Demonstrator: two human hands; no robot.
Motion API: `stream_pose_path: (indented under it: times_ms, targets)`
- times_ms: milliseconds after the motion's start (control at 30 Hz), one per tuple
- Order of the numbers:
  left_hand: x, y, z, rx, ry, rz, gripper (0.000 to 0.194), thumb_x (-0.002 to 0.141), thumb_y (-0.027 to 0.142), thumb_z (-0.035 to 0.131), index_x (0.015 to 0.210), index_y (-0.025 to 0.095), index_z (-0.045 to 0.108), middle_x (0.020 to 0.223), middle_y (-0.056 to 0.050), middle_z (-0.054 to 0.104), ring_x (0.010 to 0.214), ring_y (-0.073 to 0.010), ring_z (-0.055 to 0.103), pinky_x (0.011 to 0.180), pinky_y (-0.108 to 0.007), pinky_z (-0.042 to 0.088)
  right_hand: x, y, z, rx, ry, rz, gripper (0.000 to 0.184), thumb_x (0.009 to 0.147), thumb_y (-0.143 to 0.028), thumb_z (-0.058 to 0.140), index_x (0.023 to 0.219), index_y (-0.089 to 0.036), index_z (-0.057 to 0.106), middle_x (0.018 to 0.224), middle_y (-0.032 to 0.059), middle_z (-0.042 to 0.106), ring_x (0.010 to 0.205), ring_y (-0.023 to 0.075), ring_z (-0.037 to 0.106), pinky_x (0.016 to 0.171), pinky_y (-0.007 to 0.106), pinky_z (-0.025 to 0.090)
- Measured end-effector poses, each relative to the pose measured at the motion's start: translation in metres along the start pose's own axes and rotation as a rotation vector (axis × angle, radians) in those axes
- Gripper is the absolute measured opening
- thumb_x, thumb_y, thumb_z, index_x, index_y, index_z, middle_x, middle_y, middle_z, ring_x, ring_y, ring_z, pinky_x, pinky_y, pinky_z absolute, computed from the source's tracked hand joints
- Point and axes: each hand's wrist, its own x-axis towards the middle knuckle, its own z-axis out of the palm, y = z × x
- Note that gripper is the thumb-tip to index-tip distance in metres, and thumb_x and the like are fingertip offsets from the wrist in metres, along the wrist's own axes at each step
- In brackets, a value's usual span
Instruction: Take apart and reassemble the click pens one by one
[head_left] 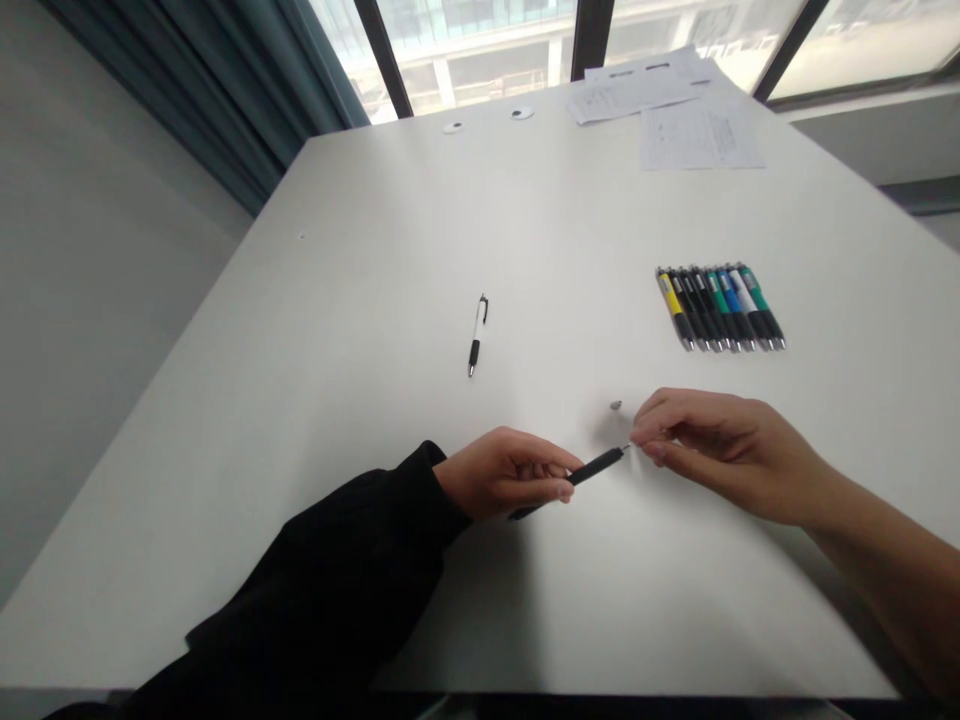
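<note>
While our left hand (506,475) is gripping a black plastic pen barrel (598,467) steady, our right hand (720,450) is pinching a thin tip (627,447), perhaps a refill, near a small grey metal piece (615,405) on the white worktop (315,400).

We hold a black pen (596,468) in our left hand (506,474), its barrel wrapped by the fingers and slanting up toward our right hand (720,450). A thin metal tip shows at the pen's far end, right beside our right fingertips (637,438); whether they grip it is too small to tell. A small silver part (615,405) lies loose just beyond them.
</note>
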Motion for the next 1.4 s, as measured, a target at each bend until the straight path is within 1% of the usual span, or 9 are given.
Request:
stream_pose_path:
  times_ms: [433, 600, 700, 800, 867, 933, 1033, 1200, 1400]
  targets:
    - [0.0, 0.001, 0.0, 0.006, -0.014, 0.004, 0.04, 0.09, 0.041, 0.071, 0.112, 0.008, 0.077, 0.067, -0.001, 0.06, 0.057, -0.0089, 0.043, 0.051, -0.02, 0.036, -0.002, 0.006, 0.004, -0.059, -0.073, 0.03, 0.014, 0.095, -0.029, 0.068, 0.102, -0.024, 0.079, 0.089, 0.006, 0.075, 0.074, 0.0167, 0.068, 0.064, 0.028, 0.053]
    - [0.001, 0.001, 0.0, 0.022, -0.036, 0.03, 0.04, 0.09, 0.041, 0.071, 0.113, 0.008, 0.077, 0.075, -0.005, 0.067, 0.062, -0.0106, 0.05, 0.057, -0.021, 0.042, 0.002, 0.01, 0.009, -0.152, -0.08, -0.028, 0.019, 0.094, -0.035, 0.07, 0.105, -0.027, 0.083, 0.094, 0.0068, 0.079, 0.077, 0.0177, 0.073, 0.067, 0.027, 0.055]
    - [0.001, 0.0, -0.001, 0.039, -0.041, 0.058, 0.04, 0.091, 0.04, 0.07, 0.114, 0.009, 0.077, 0.079, -0.007, 0.069, 0.065, -0.0113, 0.052, 0.06, -0.021, 0.044, 0.002, 0.013, 0.011, -0.168, -0.097, -0.085, 0.025, 0.093, -0.039, 0.071, 0.112, -0.025, 0.081, 0.083, 0.005, 0.077, 0.067, 0.0149, 0.069, 0.059, 0.024, 0.053]
    - [0.0, 0.0, -0.001, 0.044, -0.042, 0.053, 0.04, 0.092, 0.04, 0.069, 0.114, 0.008, 0.077, 0.076, -0.006, 0.067, 0.063, -0.0106, 0.05, 0.057, -0.021, 0.041, 0.0, 0.015, 0.008, -0.221, -0.028, -0.106, 0.038, 0.087, -0.042, 0.078, 0.12, -0.024, 0.077, 0.079, 0.0027, 0.073, 0.06, 0.0132, 0.063, 0.054, 0.024, 0.051]
    - [0.0, 0.001, -0.001, 0.041, -0.032, 0.028, 0.041, 0.092, 0.041, 0.069, 0.113, 0.007, 0.077, 0.071, -0.004, 0.065, 0.059, -0.0094, 0.047, 0.053, -0.02, 0.038, 0.0, 0.016, 0.004, -0.292, 0.069, -0.103, 0.04, 0.086, -0.041, 0.079, 0.122, -0.024, 0.074, 0.086, 0.0046, 0.072, 0.063, 0.014, 0.061, 0.058, 0.027, 0.053]
    - [0.0, 0.002, 0.0, 0.021, -0.019, 0.004, 0.042, 0.092, 0.042, 0.068, 0.114, 0.007, 0.076, 0.068, -0.002, 0.063, 0.055, -0.0084, 0.044, 0.051, -0.019, 0.036, 0.0, 0.016, 0.001, -0.365, 0.125, -0.085, 0.038, 0.088, -0.039, 0.076, 0.124, -0.024, 0.073, 0.097, 0.0085, 0.071, 0.068, 0.0158, 0.061, 0.061, 0.029, 0.055]
    - [0.0, 0.004, 0.001, 0.005, -0.011, -0.007, 0.042, 0.092, 0.043, 0.068, 0.113, 0.007, 0.076, 0.067, -0.001, 0.062, 0.055, -0.0081, 0.043, 0.05, -0.019, 0.035, 0.002, 0.016, 0.0, -0.378, 0.057, -0.053, 0.039, 0.091, -0.04, 0.071, 0.127, -0.024, 0.071, 0.109, 0.0122, 0.069, 0.074, 0.0174, 0.063, 0.058, 0.028, 0.056]
    - [0.0, 0.003, 0.0, 0.012, -0.011, -0.008, 0.042, 0.09, 0.043, 0.07, 0.112, 0.008, 0.077, 0.066, -0.001, 0.061, 0.055, -0.0086, 0.044, 0.051, -0.02, 0.036, 0.002, 0.016, 0.001, -0.296, 0.014, -0.052, 0.038, 0.088, -0.039, 0.076, 0.122, -0.024, 0.071, 0.097, 0.0084, 0.07, 0.072, 0.0169, 0.063, 0.061, 0.029, 0.055]
    - [0.0, 0.002, 0.0, 0.012, -0.005, -0.009, 0.041, 0.09, 0.04, 0.07, 0.113, 0.007, 0.076, 0.066, -0.002, 0.061, 0.055, -0.0088, 0.045, 0.05, -0.02, 0.036, -0.002, 0.013, 0.0, -0.096, 0.019, -0.009, 0.011, 0.092, -0.032, 0.071, 0.096, -0.022, 0.072, 0.082, 0.0043, 0.069, 0.07, 0.0175, 0.063, 0.065, 0.031, 0.05]
